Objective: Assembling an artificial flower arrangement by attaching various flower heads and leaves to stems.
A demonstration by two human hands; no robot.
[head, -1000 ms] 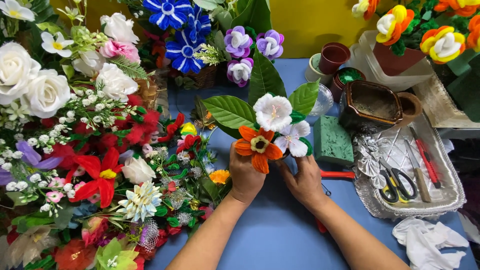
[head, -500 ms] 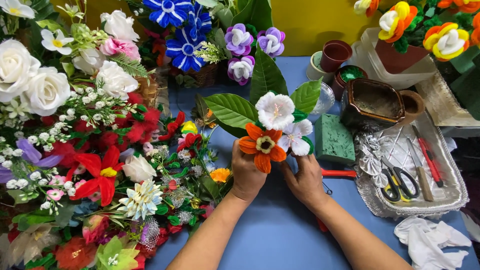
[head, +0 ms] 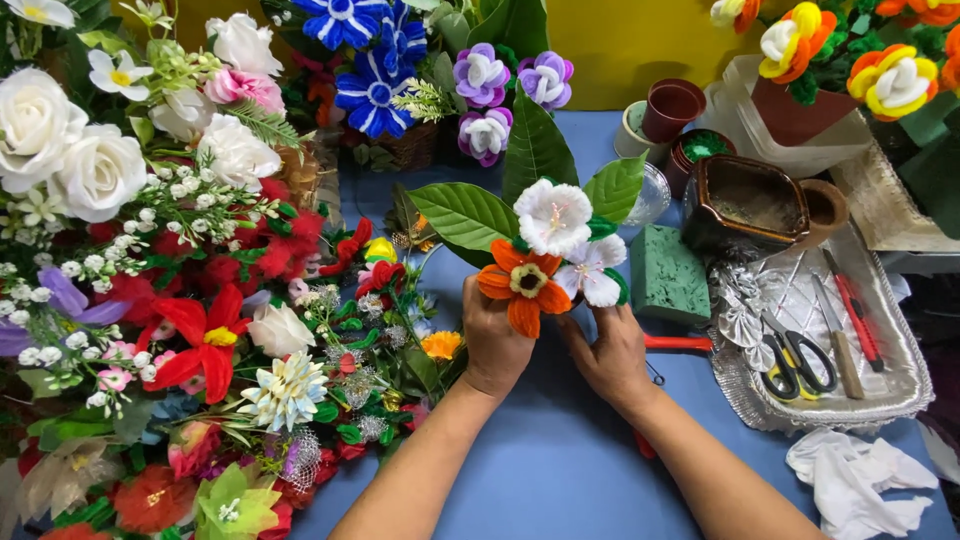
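Flowers made of fabric, one orange flower (head: 525,285) and two white flowers (head: 552,216), stand as a small bunch above the middle of the blue tabletop (head: 540,470), with broad green leaves (head: 465,213) behind them. The bunch rises straight up from my hands, its stems running away from me; the blooms are at the far end and the stems, which I cannot see, must be inside my grip. My left hand (head: 493,340) is curled closed around the bottom of the bunch, just under the orange flower. My right hand (head: 612,352) is close beside it, its fingers bent onto the same stems under the white flowers. Both hands are equally near. A heap of loose artificial flowers (head: 190,330) lies to the left, a green foam block (head: 668,282) and a tray with scissors (head: 793,358) to the right.
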